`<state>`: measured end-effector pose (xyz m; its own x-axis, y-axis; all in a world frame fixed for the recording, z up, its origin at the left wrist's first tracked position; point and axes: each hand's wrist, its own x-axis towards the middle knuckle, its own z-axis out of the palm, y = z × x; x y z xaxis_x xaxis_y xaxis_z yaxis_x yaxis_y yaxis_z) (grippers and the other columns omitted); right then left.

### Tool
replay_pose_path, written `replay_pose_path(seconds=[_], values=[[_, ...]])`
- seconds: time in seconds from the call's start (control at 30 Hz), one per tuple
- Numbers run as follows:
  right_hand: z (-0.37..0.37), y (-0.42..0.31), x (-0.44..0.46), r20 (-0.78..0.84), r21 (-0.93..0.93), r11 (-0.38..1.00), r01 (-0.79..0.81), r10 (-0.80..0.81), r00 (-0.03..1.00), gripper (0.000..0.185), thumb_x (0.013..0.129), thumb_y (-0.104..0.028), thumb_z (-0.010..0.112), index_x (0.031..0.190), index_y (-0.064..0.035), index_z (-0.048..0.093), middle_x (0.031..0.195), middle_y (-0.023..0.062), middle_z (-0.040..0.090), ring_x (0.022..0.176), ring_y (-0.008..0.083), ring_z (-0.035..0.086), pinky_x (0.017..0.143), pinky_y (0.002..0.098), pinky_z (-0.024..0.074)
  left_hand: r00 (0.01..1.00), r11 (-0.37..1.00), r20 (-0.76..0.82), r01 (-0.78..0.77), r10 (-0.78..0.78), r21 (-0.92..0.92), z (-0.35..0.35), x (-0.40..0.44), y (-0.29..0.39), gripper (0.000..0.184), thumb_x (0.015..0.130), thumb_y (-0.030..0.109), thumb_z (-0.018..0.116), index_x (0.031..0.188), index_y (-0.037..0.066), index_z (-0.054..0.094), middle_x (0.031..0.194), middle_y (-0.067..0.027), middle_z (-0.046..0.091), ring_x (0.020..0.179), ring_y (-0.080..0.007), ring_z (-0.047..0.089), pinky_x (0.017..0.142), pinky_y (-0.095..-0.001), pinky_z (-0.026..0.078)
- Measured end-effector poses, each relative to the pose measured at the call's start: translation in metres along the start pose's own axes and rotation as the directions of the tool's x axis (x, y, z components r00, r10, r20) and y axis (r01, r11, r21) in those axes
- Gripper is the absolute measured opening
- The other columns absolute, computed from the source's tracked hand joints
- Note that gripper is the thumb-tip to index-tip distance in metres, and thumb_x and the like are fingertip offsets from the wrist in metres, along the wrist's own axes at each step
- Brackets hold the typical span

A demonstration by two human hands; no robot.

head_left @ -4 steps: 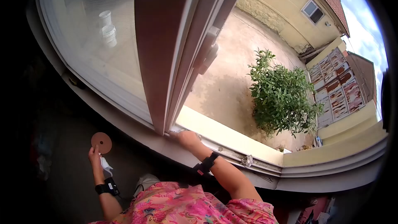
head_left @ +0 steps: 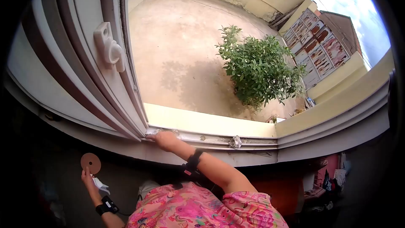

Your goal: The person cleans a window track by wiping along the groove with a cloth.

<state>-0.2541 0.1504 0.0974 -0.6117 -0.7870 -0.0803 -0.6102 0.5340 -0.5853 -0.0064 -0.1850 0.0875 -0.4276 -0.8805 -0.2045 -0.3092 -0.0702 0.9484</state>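
Note:
Low on the left, my left hand (head_left: 89,180) pinches a flat, round brown disc (head_left: 94,158) with a small hole in its middle. A crumpled white tissue (head_left: 100,185) hangs from the same hand. My right hand (head_left: 168,140) reaches down to the window track (head_left: 215,142), its fingers bent against the foot of the sliding sash (head_left: 90,80). Something whitish shows by those fingertips, but I cannot make out what it is. Farther along the track lies a crumpled white wad (head_left: 235,142).
A white latch (head_left: 110,50) juts from the sash edge. Outside the open window are a pale ledge (head_left: 202,118), a leafy bush (head_left: 261,67) and a rusty gate (head_left: 320,46). Dark clutter (head_left: 331,181) sits indoors at lower right.
My view has swung, so the sash, bush and both hands appear farther left. The right hand stays low at the foot of the sash; the left still holds the disc.

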Motion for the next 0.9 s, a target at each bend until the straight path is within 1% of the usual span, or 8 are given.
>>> replay_pose_path(seconds=[0.07, 0.13, 0.23, 0.33, 0.4, 0.47, 0.67, 0.9], values=[[-0.040, 0.025, -0.075, -0.012, -0.025, 0.991, -0.128, 0.128, 0.992, 0.021, 0.080, -0.015, 0.045, 0.096, -0.0115, 0.057, 0.082, 0.0140, 0.059, 0.079, 0.0310, 0.057, 0.068, 0.0374, 0.0458, 0.989, 0.993, 0.109, 0.107, -0.101, -0.048, 0.038, -0.037, -0.040, 0.020, 0.084, 0.027, 0.052, 0.089, 0.008, 0.054, 0.069, 0.0048, 0.049, 0.057, -0.0028, 0.041, 0.048, -0.0192, 0.029], [-0.058, 0.035, -0.108, -0.178, 0.084, 0.996, 0.004, 0.011, 0.984, 0.018, 0.078, -0.015, 0.050, 0.094, -0.0123, 0.058, 0.082, 0.0111, 0.058, 0.073, 0.0289, 0.056, 0.063, 0.0355, 0.0451, 0.981, 0.997, 0.185, 0.072, -0.065, -0.030, 0.038, -0.016, -0.050, 0.024, 0.084, 0.027, 0.051, 0.096, 0.007, 0.055, 0.072, 0.0040, 0.051, 0.059, -0.0033, 0.042, 0.048, -0.0198, 0.029], [-0.076, 0.067, -0.193, -0.358, 0.217, 0.963, -0.159, 0.230, 0.905, 0.013, 0.073, -0.020, 0.060, 0.078, -0.0078, 0.059, 0.069, 0.0090, 0.056, 0.063, 0.0259, 0.054, 0.058, 0.0347, 0.0433, 0.983, 0.996, 0.172, 0.049, -0.061, 0.074, 0.053, -0.015, -0.039, 0.030, 0.085, 0.028, 0.050, 0.103, 0.005, 0.054, 0.081, 0.0013, 0.056, 0.063, -0.0055, 0.047, 0.051, -0.0205, 0.032], [-0.086, 0.113, -0.299, -0.507, 0.227, 0.797, -0.559, 0.587, 0.631, 0.015, 0.073, -0.022, 0.061, 0.074, -0.0068, 0.058, 0.069, 0.0093, 0.056, 0.063, 0.0263, 0.055, 0.056, 0.0344, 0.0438, 0.977, 0.996, 0.202, 0.056, -0.069, 0.069, 0.056, -0.002, -0.051, 0.032, 0.084, 0.028, 0.051, 0.105, 0.004, 0.054, 0.087, -0.0009, 0.057, 0.069, -0.0069, 0.050, 0.053, -0.0209, 0.034], [-0.084, 0.146, -0.367, -0.579, 0.188, 0.509, -0.840, 0.749, 0.324, 0.013, 0.072, -0.021, 0.060, 0.073, -0.0086, 0.058, 0.074, 0.0087, 0.056, 0.069, 0.0288, 0.055, 0.059, 0.0380, 0.0443, 0.972, 0.994, 0.221, 0.056, -0.077, 0.097, 0.054, 0.010, -0.059, 0.033, 0.084, 0.029, 0.051, 0.106, 0.004, 0.053, 0.090, -0.0019, 0.057, 0.072, -0.0076, 0.050, 0.054, -0.0211, 0.035], [-0.079, 0.179, -0.418, -0.681, 0.141, 0.374, -0.917, 0.709, 0.185, 0.008, 0.072, -0.018, 0.059, 0.077, -0.0108, 0.059, 0.079, 0.0080, 0.055, 0.074, 0.0288, 0.054, 0.063, 0.0393, 0.0446, 0.962, 0.989, 0.254, 0.067, -0.098, 0.129, 0.049, 0.029, -0.074, 0.037, 0.083, 0.030, 0.052, 0.110, 0.004, 0.051, 0.096, -0.0032, 0.057, 0.077, -0.0087, 0.051, 0.055, -0.0214, 0.035], [-0.085, 0.209, -0.449, -0.705, -0.105, 0.524, -0.845, 0.560, 0.435, 0.012, 0.067, -0.009, 0.060, 0.078, -0.0108, 0.056, 0.081, 0.0053, 0.052, 0.081, 0.0259, 0.051, 0.065, 0.0380, 0.0452, 0.965, 0.992, 0.259, 0.004, -0.036, 0.126, 0.063, 0.004, -0.048, 0.036, 0.082, 0.032, 0.053, 0.106, 0.004, 0.054, 0.090, -0.0009, 0.056, 0.071, -0.0076, 0.049, 0.053, -0.0214, 0.033], [-0.076, 0.221, -0.453, -0.662, -0.237, 0.546, -0.804, 0.515, 0.544, 0.005, 0.070, -0.007, 0.054, 0.072, -0.0082, 0.050, 0.079, 0.0070, 0.049, 0.078, 0.0267, 0.050, 0.062, 0.0381, 0.0456, 0.964, 0.984, 0.263, -0.021, -0.027, 0.176, 0.067, -0.013, -0.026, 0.038, 0.081, 0.033, 0.054, 0.105, 0.004, 0.054, 0.089, -0.0007, 0.055, 0.072, -0.0082, 0.049, 0.054, -0.0221, 0.034]])
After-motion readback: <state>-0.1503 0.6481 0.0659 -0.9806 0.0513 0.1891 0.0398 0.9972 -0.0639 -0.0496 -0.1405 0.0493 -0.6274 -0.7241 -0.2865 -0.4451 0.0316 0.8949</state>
